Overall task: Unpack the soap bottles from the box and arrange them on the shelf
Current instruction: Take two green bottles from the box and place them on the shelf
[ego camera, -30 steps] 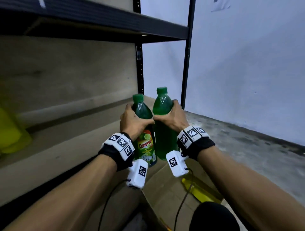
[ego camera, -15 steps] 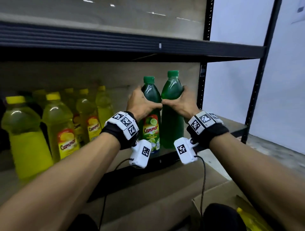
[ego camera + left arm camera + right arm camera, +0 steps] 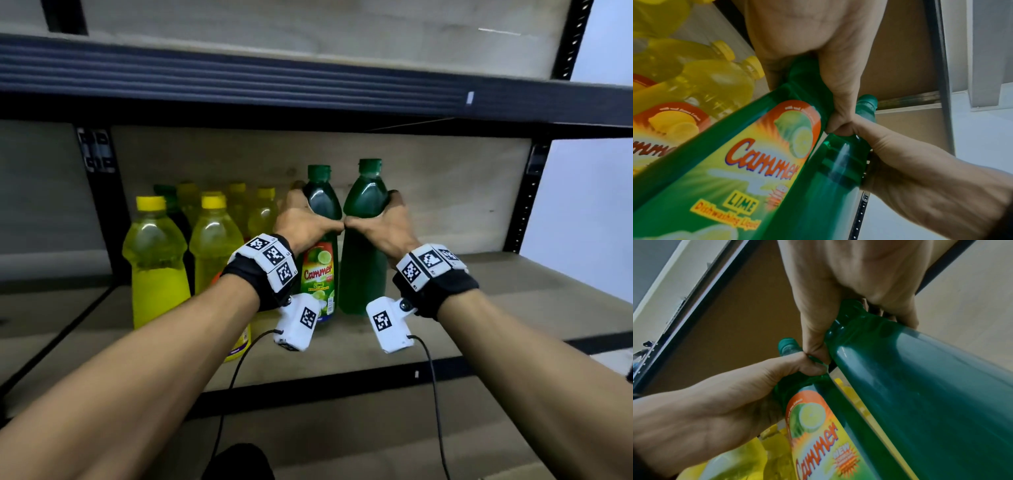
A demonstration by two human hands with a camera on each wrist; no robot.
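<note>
yellow bottles (image 3: 156, 260) massed at left of the shelf (image 3: 513, 284). beside them, left hand (image 3: 301, 219), grip wrapped round the shoulder of the labelled lime bottle (image 3: 320, 274), label facing out. right hand (image 3: 387, 226), grip wrapped likewise round the plain-faced green bottle (image 3: 359, 267), thumbs touching between the two. best set down together, bases flat, upright, close against the yellow row, released only once steady. hard to tell whether bases already touch the board; fingers behind the bottles hidden; box out of view.

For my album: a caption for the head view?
Each hand, left and right, grips a green soap bottle on the shelf.
</note>
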